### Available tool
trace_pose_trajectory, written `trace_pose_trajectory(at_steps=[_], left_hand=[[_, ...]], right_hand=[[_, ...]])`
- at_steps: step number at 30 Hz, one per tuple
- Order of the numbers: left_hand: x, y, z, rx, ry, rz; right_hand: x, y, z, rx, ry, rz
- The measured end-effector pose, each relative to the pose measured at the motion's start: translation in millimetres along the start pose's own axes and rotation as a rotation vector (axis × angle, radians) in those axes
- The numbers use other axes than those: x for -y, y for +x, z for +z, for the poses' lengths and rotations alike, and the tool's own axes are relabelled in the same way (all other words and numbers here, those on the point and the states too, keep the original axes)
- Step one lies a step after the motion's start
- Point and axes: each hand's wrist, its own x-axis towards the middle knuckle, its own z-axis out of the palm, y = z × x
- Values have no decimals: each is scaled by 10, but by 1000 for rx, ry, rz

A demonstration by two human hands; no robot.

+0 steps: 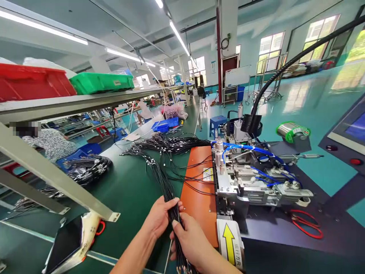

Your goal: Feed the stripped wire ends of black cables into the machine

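A thick bundle of thin black cables [164,179] runs down the green bench mat towards me from a big loose heap [168,145] further back. My left hand [160,217] is wrapped round the bundle from the left, fingers closed on it. Just below, my right hand [191,240] pinches the same bundle between thumb and fingers. The cable ends hang past the bench edge at the bottom. Both hands sit beside an orange pad [199,190] and a metal machine [251,179] with blue air hoses.
A second cable pile [85,167] lies at the left behind a slanted shelf strut [54,175]. A dark phone [64,243] lies at the lower left. Red scissors [306,224] and a solder spool [292,131] are at the right. Red and green bins [99,82] sit on the shelf.
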Motion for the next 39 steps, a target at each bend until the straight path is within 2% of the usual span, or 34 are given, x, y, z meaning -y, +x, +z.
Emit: trace_pose_trajectory(at_steps=[2,4,6,9,15,18,20,22,23,25,29,31,32,34,36,37,39], left_hand=[[3,-11,102,18,9,23],[20,-35,179,49,22,17],[68,-66,224,75,41,-13],[166,-112,220,92,54,-45],[224,-218,47,153,120,-65],[70,-205,-92,131,492,1],[-88,-144,-198,70,875,98],[-226,-61,-296,11,1125,136],[-271,-23,-342,-2,1198,184],[-300,25,-426,-8,1316,375],[-204,-7,-510,47,1454,798],[-147,-73,-438,163,1441,921],[-124,-113,-364,268,1423,964],[-85,-193,-163,571,1387,1000],[-47,-234,51,853,1330,971],[-24,-229,144,948,1298,936],[32,-178,289,1024,1249,906]], right_hand=[[69,-83,-90,-71,-149,-75],[146,-177,-193,-182,-495,-178],[200,-259,-278,-275,-818,-204],[237,-328,-333,-331,-985,-170],[361,-339,-410,-408,-994,-160],[382,-374,-558,-403,-878,-165],[343,-444,-662,-347,-763,-135],[277,-543,-734,-273,-611,-86],[241,-595,-753,-251,-538,-72],[169,-689,-757,-251,-444,-62],[24,-816,-695,-273,-434,-20],[-30,-868,-650,-259,-454,-13],[-43,-898,-626,-270,-478,-44],[-37,-963,-580,-331,-559,-179],[-8,-1016,-560,-392,-645,-343],[4,-1036,-567,-425,-681,-397],[7,-1072,-610,-542,-674,-419]])
